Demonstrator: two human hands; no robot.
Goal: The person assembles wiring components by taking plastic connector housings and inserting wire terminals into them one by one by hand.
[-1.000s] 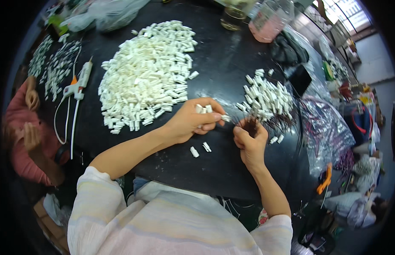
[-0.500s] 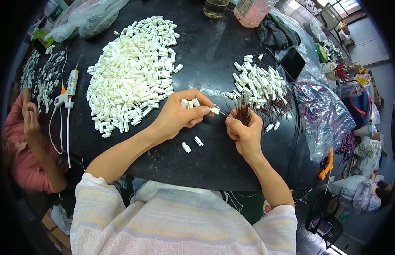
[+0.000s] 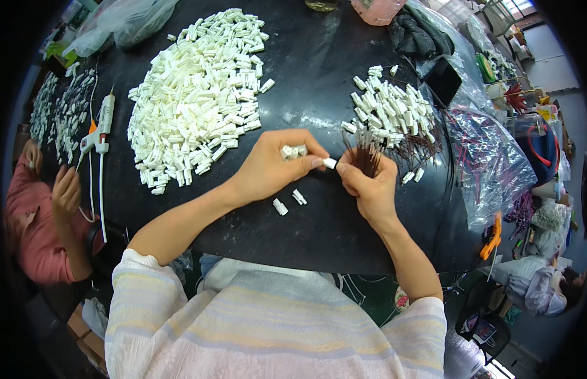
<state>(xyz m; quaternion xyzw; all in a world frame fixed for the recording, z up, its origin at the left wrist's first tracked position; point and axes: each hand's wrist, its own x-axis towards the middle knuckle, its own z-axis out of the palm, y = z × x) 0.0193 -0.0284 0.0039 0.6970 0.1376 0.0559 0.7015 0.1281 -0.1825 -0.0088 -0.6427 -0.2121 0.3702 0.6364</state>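
Between thumb and forefinger, my left hand (image 3: 274,163) pinches a small white plastic connector housing (image 3: 329,163); several more white housings (image 3: 293,152) sit inside its curled fingers. My right hand (image 3: 371,183) is closed round a bundle of thin dark brown wires (image 3: 365,155) whose ends fan upward. Its thumb and fingertip come close to the pinched housing; whether a wire touches it is too small to tell. Below my left hand, two loose housings (image 3: 280,206) lie on the black table (image 3: 255,243). To the right is a pile of housings with brown wires attached (image 3: 394,107).
A large heap of white housings (image 3: 195,101) covers the table's left part. Beyond it lie a white glue gun (image 3: 104,120) and a seated co-worker (image 3: 50,221). At right are a black phone (image 3: 442,82), a clear plastic bag (image 3: 486,164) and an orange glue gun (image 3: 492,239).
The view has shifted slightly. My hands have come a little nearer each other, with the pinched housing now by my right fingertips. The co-worker's hands have moved apart.
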